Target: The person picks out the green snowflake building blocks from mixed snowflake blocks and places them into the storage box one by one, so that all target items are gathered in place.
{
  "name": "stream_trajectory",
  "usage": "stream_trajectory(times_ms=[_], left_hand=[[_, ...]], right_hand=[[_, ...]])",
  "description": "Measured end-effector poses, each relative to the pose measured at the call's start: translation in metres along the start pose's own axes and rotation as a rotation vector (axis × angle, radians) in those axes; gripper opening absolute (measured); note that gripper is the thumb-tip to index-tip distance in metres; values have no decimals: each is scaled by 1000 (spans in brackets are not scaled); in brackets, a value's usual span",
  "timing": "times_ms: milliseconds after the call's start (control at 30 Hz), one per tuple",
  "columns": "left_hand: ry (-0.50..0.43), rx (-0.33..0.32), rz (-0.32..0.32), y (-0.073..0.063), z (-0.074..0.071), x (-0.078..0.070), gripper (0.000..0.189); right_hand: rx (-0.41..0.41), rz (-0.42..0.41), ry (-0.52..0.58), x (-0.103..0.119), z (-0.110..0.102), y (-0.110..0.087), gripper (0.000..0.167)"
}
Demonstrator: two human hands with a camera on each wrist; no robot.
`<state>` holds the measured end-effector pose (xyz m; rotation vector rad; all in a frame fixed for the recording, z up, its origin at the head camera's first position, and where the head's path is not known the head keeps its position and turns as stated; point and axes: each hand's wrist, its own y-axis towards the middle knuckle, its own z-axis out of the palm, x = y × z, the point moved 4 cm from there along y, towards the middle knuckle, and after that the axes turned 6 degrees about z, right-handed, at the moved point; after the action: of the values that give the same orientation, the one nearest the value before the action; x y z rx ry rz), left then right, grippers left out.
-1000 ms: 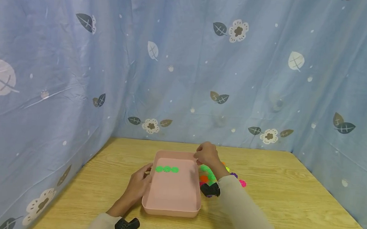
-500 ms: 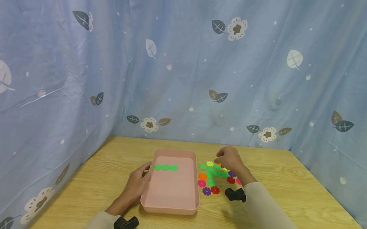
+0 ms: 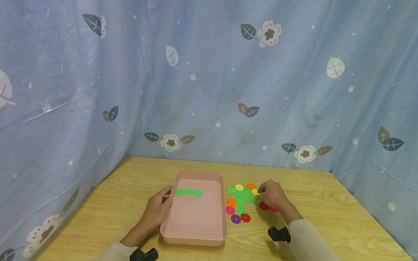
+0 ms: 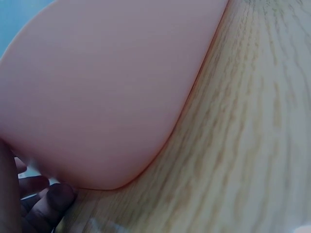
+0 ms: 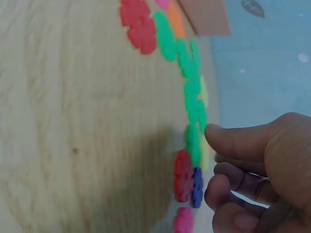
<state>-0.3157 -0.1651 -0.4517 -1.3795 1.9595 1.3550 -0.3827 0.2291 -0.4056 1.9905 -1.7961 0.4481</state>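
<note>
My left hand (image 3: 156, 209) holds the left wall of a pink rectangular tray (image 3: 196, 221); in the left wrist view its curled fingers (image 4: 53, 199) lie by the tray's lower corner. Three green notched plastic discs (image 3: 189, 192) form a row inside the tray, towards its far left. My right hand (image 3: 274, 194) is over the right edge of a spread of similar discs. Seen from the right wrist, the thumb and fingers of that hand (image 5: 282, 145) are loosely bent close to a green disc (image 5: 193, 145), with nothing visibly held. A purple disc (image 5: 197, 187) lies beside the fingers.
Right of the tray lie more discs: several green ones (image 3: 239, 200), red (image 3: 245, 217), purple (image 3: 236, 219), pink (image 3: 230, 210), orange (image 3: 231, 202) and yellow (image 3: 239, 187). The wooden table (image 3: 125, 205) ends at a blue patterned curtain (image 3: 211, 86) behind and at both sides.
My right hand has moved from above the tray's far right corner to the right, then lowered towards the loose discs. My left hand stays at the tray, and the green row inside is unchanged.
</note>
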Motion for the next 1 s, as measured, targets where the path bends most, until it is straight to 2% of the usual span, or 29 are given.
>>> stream_trajectory(times_ms=[400,567,767,1000], left_hand=[[-5,-1,-3,-1,1,1,50],[-4,-3,-2,-1,1,1,51],[5,-5,-2,-1,0,1,50],[5,-4,-7,-1,0,0,51]], right_hand=[[19,25,-21,-7,9,1,20],[37,23,-13,-5,10,0,22],[19,2,37,-2,5,0,14],[68,-52,166,6,-5,5,9]])
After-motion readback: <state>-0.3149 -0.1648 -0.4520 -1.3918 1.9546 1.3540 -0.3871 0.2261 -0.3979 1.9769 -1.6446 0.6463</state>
